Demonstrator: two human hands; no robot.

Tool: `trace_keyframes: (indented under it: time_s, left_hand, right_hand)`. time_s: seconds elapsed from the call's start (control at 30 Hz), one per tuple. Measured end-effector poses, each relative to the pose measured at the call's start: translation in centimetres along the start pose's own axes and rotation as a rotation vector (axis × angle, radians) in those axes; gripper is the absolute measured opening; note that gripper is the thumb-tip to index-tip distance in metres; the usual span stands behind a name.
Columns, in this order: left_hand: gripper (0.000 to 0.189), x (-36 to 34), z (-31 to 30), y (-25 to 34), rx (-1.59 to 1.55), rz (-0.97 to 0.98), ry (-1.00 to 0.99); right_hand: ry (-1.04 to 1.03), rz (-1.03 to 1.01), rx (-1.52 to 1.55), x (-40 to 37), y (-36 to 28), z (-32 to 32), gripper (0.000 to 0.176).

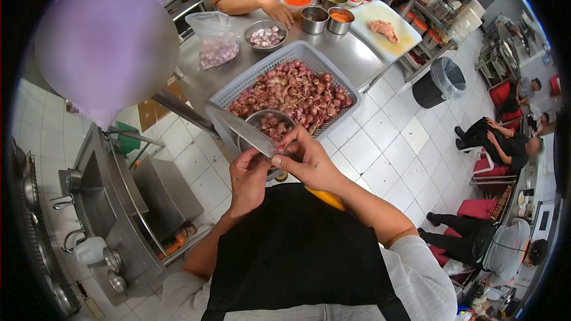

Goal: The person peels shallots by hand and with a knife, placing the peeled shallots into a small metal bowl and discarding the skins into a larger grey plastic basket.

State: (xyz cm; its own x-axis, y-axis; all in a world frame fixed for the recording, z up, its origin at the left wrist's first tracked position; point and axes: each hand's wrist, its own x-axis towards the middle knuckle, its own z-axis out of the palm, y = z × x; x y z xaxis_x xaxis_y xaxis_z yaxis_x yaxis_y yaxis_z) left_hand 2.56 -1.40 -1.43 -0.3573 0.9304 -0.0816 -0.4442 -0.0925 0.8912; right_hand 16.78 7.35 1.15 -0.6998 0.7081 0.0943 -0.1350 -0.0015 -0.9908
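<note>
My right hand (306,160) is closed round the handle end of a large knife (244,131), its broad blade pointing up and to the left. My left hand (248,179) is pinched against the blade's lower end, with a small reddish shallot (277,148) at the fingertips, mostly hidden by fingers and blade. Just beyond my hands, a steel bowl (288,120) holding several shallots rests at the near side of a grey plastic basket (351,86). Many unpeeled red shallots (291,89) fill the basket.
On the steel table (351,53) are a bag of peeled shallots (217,53), a bowl of peeled shallots (265,37), sauce containers (314,19) and a cutting board (363,18) with raw meat. A person leans opposite. A black bin (427,90) stands right; a sink (98,160) is left.
</note>
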Motion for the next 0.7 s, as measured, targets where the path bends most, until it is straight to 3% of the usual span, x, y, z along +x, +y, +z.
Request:
trace_keyframes:
  time_s: [0.07, 0.1, 0.17, 0.2, 0.43, 0.53, 0.7]
  left_hand:
    - [0.031, -0.1, -0.7, -0.2, 0.003, -0.043, -0.082]
    - [0.031, 0.1, -0.6, 0.2, 0.006, -0.040, -0.077]
    - [0.033, 0.7, -0.1, 1.2, -0.261, -0.135, -0.084]
    - [0.035, 0.9, -0.1, 1.3, -0.246, -0.130, -0.103]
    - [0.036, 1.3, -1.1, 0.8, -0.157, -0.123, -0.133]
    - [0.035, 1.5, -1.3, 1.5, -0.261, -0.163, -0.094]
    - [0.031, 1.8, -1.9, 1.0, -0.186, -0.078, -0.040]
  right_hand:
    - [0.002, 0.182, 0.294, 0.5, -0.7, -0.2, 0.028]
    - [-0.004, 0.181, 0.296, 0.6, -0.7, -0.6, 0.028]
    - [-0.100, 0.402, 0.559, 0.7, -0.7, -1.7, 0.027]
    - [-0.095, 0.429, 0.578, 0.8, -1.0, -1.6, 0.028]
    - [-0.020, 0.431, 0.510, 1.2, 0.6, -1.7, 0.031]
    - [0.025, 0.433, 0.437, 1.4, 1.5, -2.4, 0.030]
    - [0.010, 0.374, 0.422, 0.9, 2.0, -2.4, 0.028]
